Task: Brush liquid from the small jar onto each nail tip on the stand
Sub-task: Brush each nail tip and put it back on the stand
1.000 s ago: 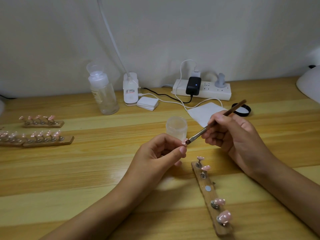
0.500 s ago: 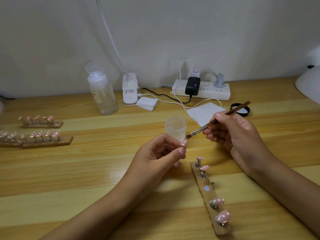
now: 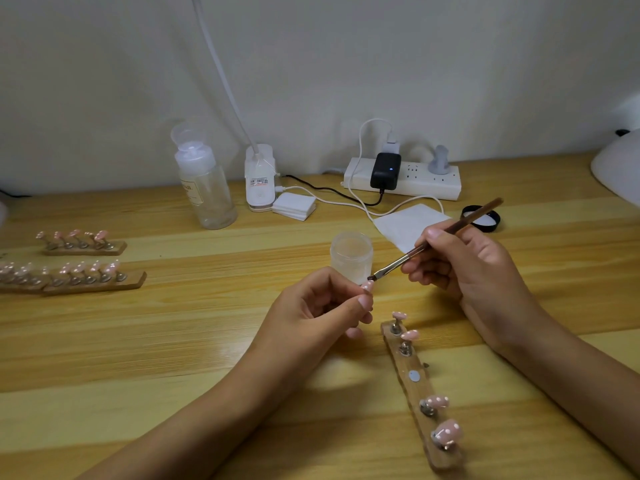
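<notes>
My left hand (image 3: 317,311) pinches a pink nail tip (image 3: 367,285) with white dots, lifted off the stand. My right hand (image 3: 464,268) grips a thin brown brush (image 3: 436,239), whose bristle end sits just above the held tip. The small clear jar (image 3: 351,255) stands open right behind the tip. The wooden stand (image 3: 417,393) lies at the lower right with several pink tips on metal holders and one bare magnet spot in its middle.
Two more wooden stands with pink tips (image 3: 74,277) lie at the left. At the back are a clear pump bottle (image 3: 204,188), a white device (image 3: 259,178), cotton pads (image 3: 294,206), a power strip (image 3: 403,178), a white wipe (image 3: 405,225) and the black jar lid (image 3: 481,218). A white lamp (image 3: 620,168) is at the right edge.
The brush tip lifted off the held nail tip half a second ago and has come back down close to it. My left hand has stayed put.
</notes>
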Demonstrator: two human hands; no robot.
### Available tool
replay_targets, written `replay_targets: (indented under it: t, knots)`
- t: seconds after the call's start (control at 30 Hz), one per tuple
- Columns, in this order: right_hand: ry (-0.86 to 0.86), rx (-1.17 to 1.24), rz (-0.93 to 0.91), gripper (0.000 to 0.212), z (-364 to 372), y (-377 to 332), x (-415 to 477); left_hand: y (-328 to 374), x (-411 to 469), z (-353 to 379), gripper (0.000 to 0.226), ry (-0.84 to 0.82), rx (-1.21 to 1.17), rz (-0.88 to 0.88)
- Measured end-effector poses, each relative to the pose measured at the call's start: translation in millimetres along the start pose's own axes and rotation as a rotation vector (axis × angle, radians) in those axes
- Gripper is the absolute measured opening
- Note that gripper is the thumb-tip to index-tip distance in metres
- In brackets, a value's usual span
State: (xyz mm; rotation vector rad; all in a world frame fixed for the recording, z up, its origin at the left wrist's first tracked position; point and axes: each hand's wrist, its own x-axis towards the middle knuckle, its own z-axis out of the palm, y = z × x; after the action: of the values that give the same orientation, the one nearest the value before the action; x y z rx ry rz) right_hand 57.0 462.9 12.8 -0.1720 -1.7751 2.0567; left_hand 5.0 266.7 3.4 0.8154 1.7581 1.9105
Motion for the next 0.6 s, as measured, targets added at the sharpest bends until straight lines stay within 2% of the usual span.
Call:
replay_targets:
  t: [0.07,0.27,0.33,0.6]
  knots:
    - [0.002,0.025,-0.007,0.017,-0.9,-1.2,-0.6,0.4,-0.1,0.0,0.023,-0.003,0.007,0.003]
    - [-0.155,0.041,-0.003,0.016,2.1,-4.2,-4.9,-1.1,1.0,-0.1,0.012,-0.009,0.017,0.001]
    - [-0.138,0.036,-0.005,0.017,2.2,-4.1,-4.6,-2.6,1.1,-1.0,0.004,-0.005,0.033,-0.002]
    - [0.018,0.025,0.004,0.021,-2.9,0.3,0.9,-7.0,2.8,-1.9,0.008,0.023,0.150,0.027]
